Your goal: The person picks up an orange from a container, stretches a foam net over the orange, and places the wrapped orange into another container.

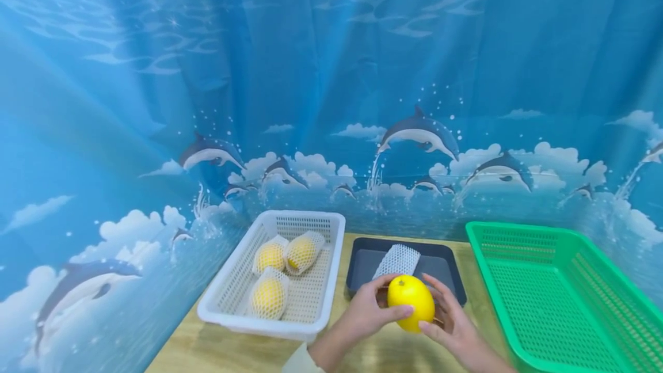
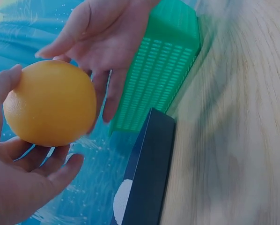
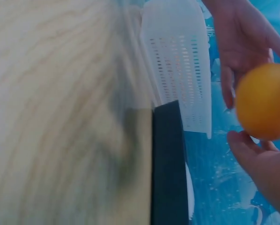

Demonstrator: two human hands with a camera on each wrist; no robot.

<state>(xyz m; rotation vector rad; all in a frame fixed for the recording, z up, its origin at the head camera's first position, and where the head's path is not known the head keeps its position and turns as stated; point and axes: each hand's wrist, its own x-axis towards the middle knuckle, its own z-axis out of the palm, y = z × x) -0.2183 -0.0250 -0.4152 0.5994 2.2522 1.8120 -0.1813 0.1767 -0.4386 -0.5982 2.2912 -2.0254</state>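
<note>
A smooth yellow fruit (image 1: 414,294) with a small stem scar is raised over the front of the black tray (image 1: 357,281). My left hand (image 1: 369,308) holds it from the left, thumb across its front. From the right side, my right hand (image 1: 456,324) grips it too, with the thumb low on the front and the fingers behind. In the left wrist view the fruit (image 2: 51,103) looks orange, with the left fingers (image 2: 60,173) under it. An empty white foam net sleeve (image 1: 397,261) lies in the tray behind the hands.
On the left, a white plastic basket (image 1: 207,309) contains several yellow fruits (image 1: 269,298) in foam nets. A green plastic basket (image 1: 497,298) stands on the right. All rest on a wooden table (image 1: 248,350), with a blue dolphin-print curtain (image 1: 321,73) behind.
</note>
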